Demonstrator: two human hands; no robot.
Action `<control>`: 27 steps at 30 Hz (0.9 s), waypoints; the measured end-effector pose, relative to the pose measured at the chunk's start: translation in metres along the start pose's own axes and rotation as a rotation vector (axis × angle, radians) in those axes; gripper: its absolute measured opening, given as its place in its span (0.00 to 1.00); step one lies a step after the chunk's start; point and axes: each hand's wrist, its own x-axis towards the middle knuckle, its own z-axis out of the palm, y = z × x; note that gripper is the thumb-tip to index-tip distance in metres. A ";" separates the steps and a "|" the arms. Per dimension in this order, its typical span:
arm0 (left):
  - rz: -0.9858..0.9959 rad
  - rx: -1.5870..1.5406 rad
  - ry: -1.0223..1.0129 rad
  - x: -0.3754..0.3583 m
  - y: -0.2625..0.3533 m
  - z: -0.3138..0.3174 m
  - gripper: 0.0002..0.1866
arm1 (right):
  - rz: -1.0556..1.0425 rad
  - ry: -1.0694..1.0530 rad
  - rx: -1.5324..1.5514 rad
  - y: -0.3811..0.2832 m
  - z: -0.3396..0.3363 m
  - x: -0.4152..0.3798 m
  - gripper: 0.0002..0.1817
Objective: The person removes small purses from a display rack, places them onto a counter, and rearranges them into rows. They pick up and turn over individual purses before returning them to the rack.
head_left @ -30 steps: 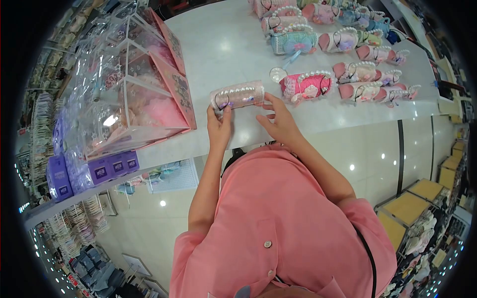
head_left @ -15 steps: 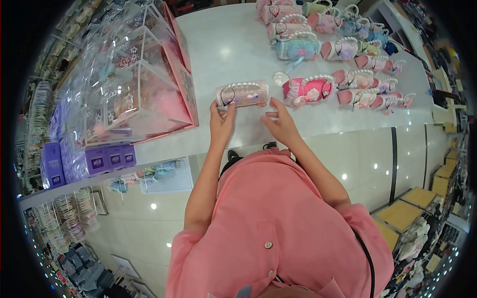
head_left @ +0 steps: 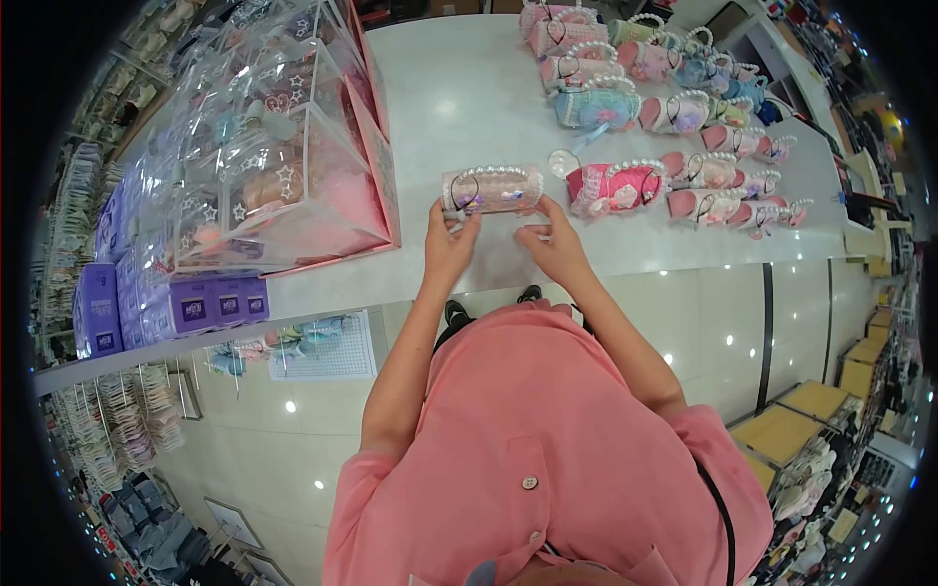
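Observation:
A small pale pink cylinder-shaped handbag [head_left: 498, 195] with a pearl-bead handle and a thin dark loop lies sideways on the white counter [head_left: 445, 107]. My left hand [head_left: 451, 242] grips its lower left end, thumb at the near edge. At the opposite end, my right hand [head_left: 559, 244] has its fingers against the bag's side, with the thumb just below. Beside it on the right sits a hot pink handbag [head_left: 618, 188] with a white decoration and bead handle. A round whitish disc [head_left: 562, 163] lies between the two bags.
Several similar bags, including a blue one [head_left: 598, 107], stand in rows at the right. Clear star-printed boxes [head_left: 283, 156] with pink contents rise at the left above purple boxes [head_left: 195, 308]. The counter's front edge runs before my body; tiled floor [head_left: 293, 444] lies below.
My right hand has come up against the bag's right end, where a small gap showed before. My left thumb has slid down from the bag's front to its near edge.

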 end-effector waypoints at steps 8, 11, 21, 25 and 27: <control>-0.031 -0.125 -0.002 -0.008 -0.001 -0.001 0.43 | 0.026 0.115 0.078 0.009 0.011 -0.011 0.40; -0.057 -0.216 0.006 -0.022 -0.008 -0.007 0.43 | 0.114 0.080 -0.003 -0.004 0.014 -0.029 0.36; 0.004 -0.122 -0.040 -0.104 -0.017 -0.030 0.36 | 0.250 -0.295 -0.079 -0.025 0.065 -0.109 0.19; 0.091 -0.096 -0.047 -0.138 0.016 -0.043 0.29 | 0.171 -0.528 -0.366 -0.061 0.074 -0.111 0.18; 0.120 -0.026 0.004 -0.157 0.033 -0.051 0.27 | -0.002 -0.581 -0.326 -0.053 0.078 -0.118 0.18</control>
